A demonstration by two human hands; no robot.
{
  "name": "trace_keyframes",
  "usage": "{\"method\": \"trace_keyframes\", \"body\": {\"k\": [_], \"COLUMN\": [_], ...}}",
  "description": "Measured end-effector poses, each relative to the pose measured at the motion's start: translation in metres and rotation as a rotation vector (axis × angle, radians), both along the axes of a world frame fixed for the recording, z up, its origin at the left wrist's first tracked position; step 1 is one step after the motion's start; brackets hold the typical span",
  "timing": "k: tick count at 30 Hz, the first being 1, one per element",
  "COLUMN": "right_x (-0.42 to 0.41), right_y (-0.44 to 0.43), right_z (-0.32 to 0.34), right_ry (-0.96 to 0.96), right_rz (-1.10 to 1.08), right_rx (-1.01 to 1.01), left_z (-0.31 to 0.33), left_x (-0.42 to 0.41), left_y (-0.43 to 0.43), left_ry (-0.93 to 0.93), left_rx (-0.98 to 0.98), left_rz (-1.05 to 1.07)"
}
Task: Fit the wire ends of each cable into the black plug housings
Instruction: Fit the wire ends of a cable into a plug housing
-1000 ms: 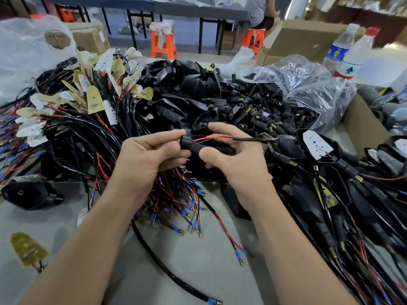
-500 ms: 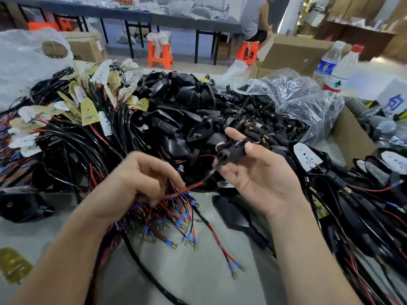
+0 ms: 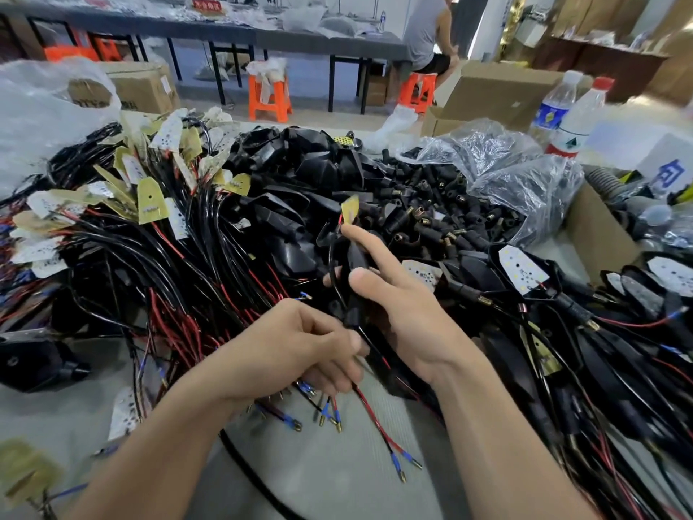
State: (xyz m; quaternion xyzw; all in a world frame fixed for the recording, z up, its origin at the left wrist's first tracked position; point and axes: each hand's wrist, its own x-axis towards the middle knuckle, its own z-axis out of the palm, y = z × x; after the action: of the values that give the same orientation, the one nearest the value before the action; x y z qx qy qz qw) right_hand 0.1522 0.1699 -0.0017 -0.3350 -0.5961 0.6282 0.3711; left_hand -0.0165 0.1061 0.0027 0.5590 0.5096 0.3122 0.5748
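Head view: the right hand (image 3: 405, 313) has turned the black plug housing (image 3: 354, 272) from lying across the palm to standing nearly upright. Its thumb is clamped on the housing and its forefinger lies straight along the side. The left hand (image 3: 296, 350) has closed in just beneath, fingers curled round the wire (image 3: 375, 422) trailing from the housing's lower end. The wire ends are probably being drawn home, so this housing looks nearly fitted. Loose housings (image 3: 431, 223) lie heaped beyond on the counter (image 3: 337, 482).

red sign (image 3: 207, 4) on far bench (image 3: 292, 36): chinese characters, seemingly illegible.
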Motion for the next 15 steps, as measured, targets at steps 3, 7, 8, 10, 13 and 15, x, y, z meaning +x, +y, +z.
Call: {"method": "trace_keyframes", "body": {"k": [3, 7, 8, 10, 13, 15], "right_x": [-0.003, -0.01, -0.013, -0.016, -0.013, -0.011], "right_y": [-0.002, 0.0, 0.001, 0.007, 0.015, 0.017], "right_z": [0.002, 0.0, -0.002, -0.005, -0.005, -0.003], "right_ry": [0.089, 0.225, 0.281, 0.392, 0.574, 0.674], "right_rz": [-0.019, -0.1, -0.144, -0.256, -0.402, -0.449], "right_rx": [-0.026, -0.067, -0.088, -0.144, -0.258, -0.322], "left_z": [-0.003, -0.01, -0.009, -0.007, -0.002, -0.001], "left_x": [0.008, 0.017, 0.016, 0.012, 0.004, 0.001], "left_y": [0.001, 0.004, 0.004, 0.003, 0.001, -0.001], "left_ry": [-0.018, 0.089, 0.111, 0.157, 0.17, 0.16], "left_rx": [0.028, 0.126, 0.13, 0.129, 0.119, 0.062], "left_rz": [0.156, 0.291, 0.274, 0.179, -0.058, -0.231]}}
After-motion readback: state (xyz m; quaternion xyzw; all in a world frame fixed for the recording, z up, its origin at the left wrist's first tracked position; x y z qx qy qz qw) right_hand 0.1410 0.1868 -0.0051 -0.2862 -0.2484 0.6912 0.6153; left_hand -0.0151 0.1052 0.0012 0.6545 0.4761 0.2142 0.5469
